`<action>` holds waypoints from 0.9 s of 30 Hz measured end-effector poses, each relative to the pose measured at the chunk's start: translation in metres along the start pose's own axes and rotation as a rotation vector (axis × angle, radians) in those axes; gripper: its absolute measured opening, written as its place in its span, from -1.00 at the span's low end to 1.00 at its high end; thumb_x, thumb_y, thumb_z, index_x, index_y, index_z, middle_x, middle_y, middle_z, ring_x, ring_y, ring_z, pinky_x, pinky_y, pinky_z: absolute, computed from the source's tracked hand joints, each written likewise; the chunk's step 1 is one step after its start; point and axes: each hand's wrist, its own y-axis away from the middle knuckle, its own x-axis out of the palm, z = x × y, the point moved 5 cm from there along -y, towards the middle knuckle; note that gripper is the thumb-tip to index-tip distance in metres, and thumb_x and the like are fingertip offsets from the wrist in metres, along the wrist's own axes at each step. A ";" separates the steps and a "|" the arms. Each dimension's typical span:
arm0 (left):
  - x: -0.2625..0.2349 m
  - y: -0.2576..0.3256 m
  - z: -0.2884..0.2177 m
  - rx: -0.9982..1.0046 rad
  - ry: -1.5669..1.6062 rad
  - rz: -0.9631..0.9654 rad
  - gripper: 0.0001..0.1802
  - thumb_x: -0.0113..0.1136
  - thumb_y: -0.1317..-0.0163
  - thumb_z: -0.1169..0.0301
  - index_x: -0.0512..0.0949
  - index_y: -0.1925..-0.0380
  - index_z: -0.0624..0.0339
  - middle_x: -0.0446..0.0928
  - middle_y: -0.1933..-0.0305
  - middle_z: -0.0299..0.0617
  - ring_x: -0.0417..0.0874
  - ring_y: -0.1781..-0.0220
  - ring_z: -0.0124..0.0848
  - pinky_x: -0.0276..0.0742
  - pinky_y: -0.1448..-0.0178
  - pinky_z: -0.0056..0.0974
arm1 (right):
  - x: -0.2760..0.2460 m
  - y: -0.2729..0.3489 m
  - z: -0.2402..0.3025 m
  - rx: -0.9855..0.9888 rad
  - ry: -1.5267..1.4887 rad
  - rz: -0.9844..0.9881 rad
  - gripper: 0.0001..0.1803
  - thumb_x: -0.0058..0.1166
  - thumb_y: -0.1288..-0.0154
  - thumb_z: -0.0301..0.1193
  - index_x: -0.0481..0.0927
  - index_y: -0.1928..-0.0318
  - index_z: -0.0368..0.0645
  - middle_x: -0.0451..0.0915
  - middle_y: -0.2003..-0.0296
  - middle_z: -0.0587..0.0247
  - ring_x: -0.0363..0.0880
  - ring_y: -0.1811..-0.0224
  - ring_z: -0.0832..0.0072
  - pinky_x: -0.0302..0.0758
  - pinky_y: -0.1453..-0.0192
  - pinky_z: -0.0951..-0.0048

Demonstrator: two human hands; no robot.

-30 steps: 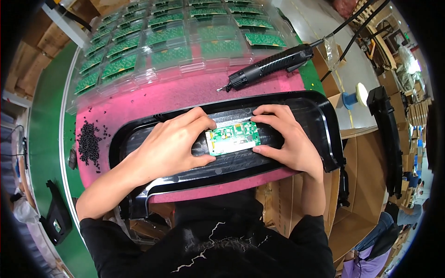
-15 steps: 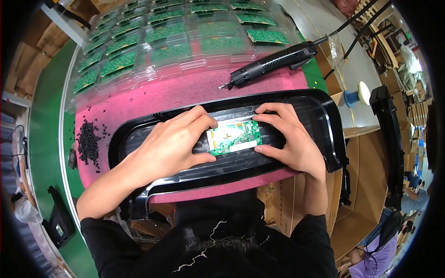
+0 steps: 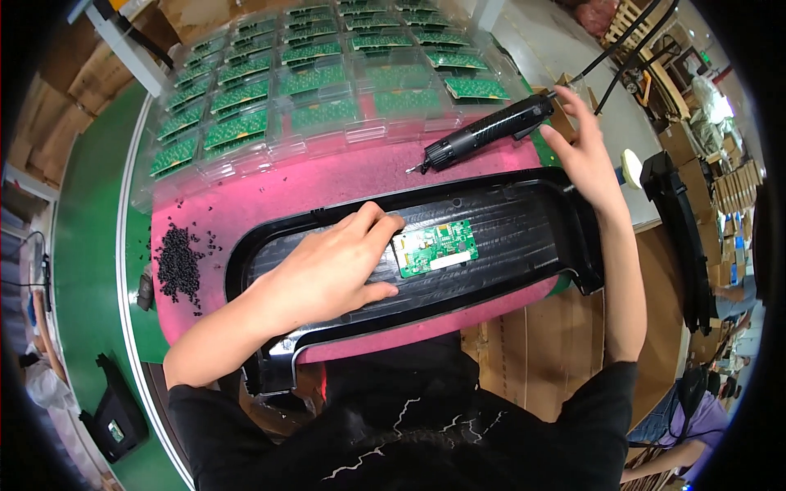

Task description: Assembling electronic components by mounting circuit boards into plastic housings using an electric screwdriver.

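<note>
A green circuit board [image 3: 442,248] lies inside a black plastic housing [image 3: 524,237] shaped like a shallow tray. Beside the board's left end rests my left hand [image 3: 340,258], its fingers bent and its thumb apart from them. The forefinger tip is at the board's upper left corner; whether it presses on the board I cannot tell. Farther off to the right, my right hand [image 3: 583,151] is spread at the rear end of a black electric screwdriver [image 3: 491,133]. The screwdriver lies on the pink mat [image 3: 327,180] with its bit pointing left, and my fingers do not close round it.
Clear plastic trays with several green circuit boards [image 3: 237,128] stand along the far side. A heap of small black screws [image 3: 178,262] lies left of the housing. Cardboard boxes [image 3: 532,344] stand at the lower right. Another person [image 3: 708,421] is at the right edge.
My right hand has left the board and moved up and right to the screwdriver's rear end. My left hand stays at the board's left end. The whole view has shifted slightly.
</note>
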 end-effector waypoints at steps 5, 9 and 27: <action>0.003 0.004 0.001 0.071 -0.021 -0.073 -0.25 0.44 -0.10 0.26 0.30 -0.23 0.26 0.36 -0.09 0.01 0.56 -0.12 0.03 0.57 -0.10 -0.03 | 0.024 -0.029 0.008 0.355 -0.611 0.139 -0.47 0.24 -0.32 -0.35 0.37 -0.24 -0.12 0.50 0.06 0.14 0.49 0.11 0.49 0.48 0.01 0.44; 0.002 0.007 0.003 0.050 -0.017 -0.082 -0.29 0.42 -0.12 0.26 0.31 -0.21 0.25 0.38 -0.06 0.00 0.57 -0.10 0.03 0.57 -0.08 -0.04 | 0.045 -0.026 0.061 -0.010 -0.921 -0.373 -0.49 0.18 -0.35 -0.48 0.21 -0.18 -0.27 0.54 0.02 0.06 0.55 0.12 0.46 0.51 0.06 0.47; -0.024 0.006 -0.012 0.338 0.515 -0.362 -0.63 0.26 -0.31 0.42 0.50 -0.07 0.32 0.57 -0.01 -0.03 0.62 0.05 -0.24 0.55 0.09 -0.26 | -0.002 0.044 0.160 -0.221 -1.916 0.228 -0.29 -0.07 -0.28 0.33 0.44 0.16 -0.15 0.32 0.64 0.53 0.24 0.66 0.67 0.29 0.39 0.53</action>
